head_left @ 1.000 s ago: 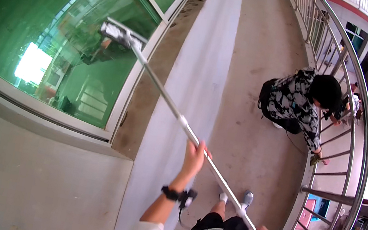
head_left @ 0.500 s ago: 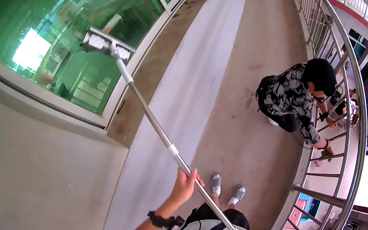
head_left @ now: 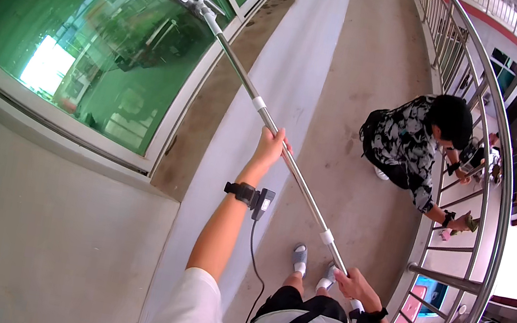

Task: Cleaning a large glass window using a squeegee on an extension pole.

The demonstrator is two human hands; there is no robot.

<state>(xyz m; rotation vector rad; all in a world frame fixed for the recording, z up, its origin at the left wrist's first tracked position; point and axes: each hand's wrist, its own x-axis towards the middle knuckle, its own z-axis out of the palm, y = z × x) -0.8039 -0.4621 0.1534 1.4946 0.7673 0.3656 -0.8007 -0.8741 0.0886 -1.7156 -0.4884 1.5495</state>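
A long-handled window squeegee (head_left: 300,181) with a silver telescopic pole slants from my body up to the left. Its wide head (head_left: 193,0) lies against the upper part of a green-tinted window pane (head_left: 120,49). Partway along the pole, my left hand (head_left: 269,148) is closed round it. My right hand (head_left: 354,286) grips the pole lower down, near its butt end, in front of my shorts. Both wrists carry black bands, the left one with a small box and a cable.
On the right, a person (head_left: 405,142) in a patterned shirt crouches beside the metal railing (head_left: 506,203), a green cloth (head_left: 472,223) in one hand against its bars. A white-painted strip (head_left: 286,77) runs along the walkway by the window. A concrete wall (head_left: 44,215) is below the sill.
The squeegee head has moved up and to the right over the glass. Both my hands have moved forward with the pole, the left arm stretching out. The other person's cloth hand has shifted slightly.
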